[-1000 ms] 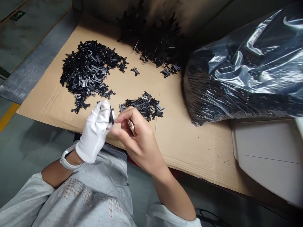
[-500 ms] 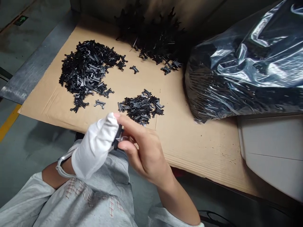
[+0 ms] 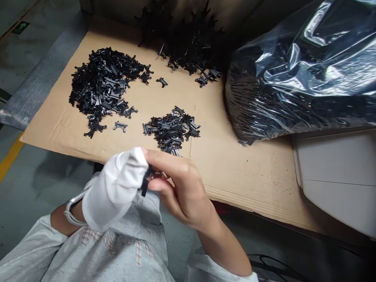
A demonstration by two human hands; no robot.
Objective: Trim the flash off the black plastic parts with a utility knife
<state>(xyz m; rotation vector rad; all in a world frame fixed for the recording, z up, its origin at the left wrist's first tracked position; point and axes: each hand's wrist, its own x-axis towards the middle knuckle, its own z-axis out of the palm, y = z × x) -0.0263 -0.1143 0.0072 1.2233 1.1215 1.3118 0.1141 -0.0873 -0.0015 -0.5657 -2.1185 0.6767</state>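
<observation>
My left hand [image 3: 117, 186], in a white glove, is closed around a small black plastic part [image 3: 144, 185] in front of the table's near edge. My bare right hand [image 3: 180, 186] meets it from the right, its forefinger touching the glove tip and its thumb close against the part. Much of the part is hidden between the hands, and whatever else the right fingers hold is too small to name. Just beyond them lies a small pile of similar black parts [image 3: 173, 129] on the cardboard sheet [image 3: 223, 168].
A larger heap of black parts [image 3: 100, 84] sits at the left, with single parts [image 3: 120, 125] beside it. Dark spiky parts [image 3: 188, 43] are piled at the back. A black plastic bag [image 3: 293, 82] bulges at the right above a grey-white surface [image 3: 337, 184].
The view has shifted slightly, so the table appears a little higher and to the left. Both hands stay together at the black part, with the glove turned slightly.
</observation>
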